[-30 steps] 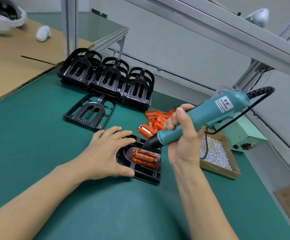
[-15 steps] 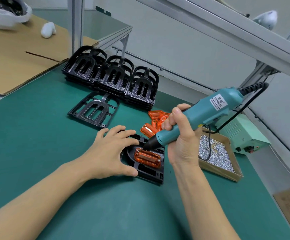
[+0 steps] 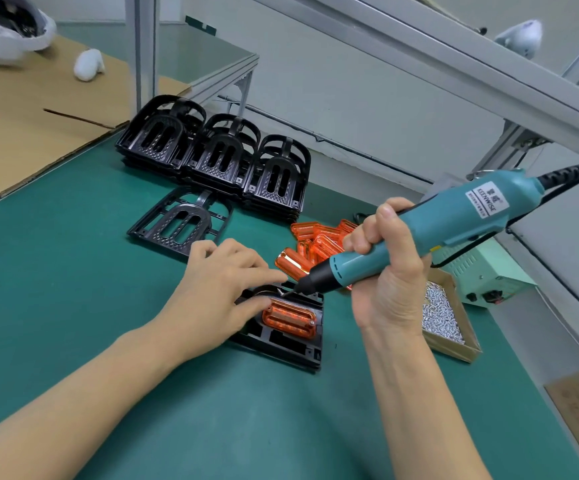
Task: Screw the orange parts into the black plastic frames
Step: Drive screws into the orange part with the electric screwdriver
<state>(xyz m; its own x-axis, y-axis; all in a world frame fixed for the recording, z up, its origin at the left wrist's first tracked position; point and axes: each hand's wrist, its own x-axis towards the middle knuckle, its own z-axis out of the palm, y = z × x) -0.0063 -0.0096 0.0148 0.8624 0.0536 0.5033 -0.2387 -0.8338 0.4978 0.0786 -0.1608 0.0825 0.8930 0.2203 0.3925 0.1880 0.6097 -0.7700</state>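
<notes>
- Orange part (image 3: 290, 318) sits seated in a black frame (image 3: 291, 348) lying flat on the green mat (image 3: 73, 306), nearest the person, between the two hands.
- The left hand (image 3: 219, 289) rests on the frame's left end, fingers spread and lightly bent, thumb against the edge of the orange part, pressing rather than gripping.
- The right hand (image 3: 388, 271) is wrapped fully round a teal electric screwdriver (image 3: 419, 233), its black nose angled down toward the far left corner of the orange part; whether the bit is touching a screw there is hard to tell, as the tip is small and half hidden by fingers.
- Both pieces look like light, stiff moulded plastic; the glossy orange piece is likely slippery and could crack if overdriven, so holding down the frame's flat rim, clear of the screw holes, seems the safest grip.
- Just beyond, a loose pile of orange parts (image 3: 319, 240) lies on the mat, with a shallow cardboard tray of screws (image 3: 440, 317) to the right.
- Farther back, a single frame (image 3: 180, 223) lies beside three stacks of frames (image 3: 219, 161).
- A pale green power box (image 3: 489, 275), a sheet of cardboard (image 3: 21, 116) and aluminium bench rails (image 3: 419, 64) close the scene.
</notes>
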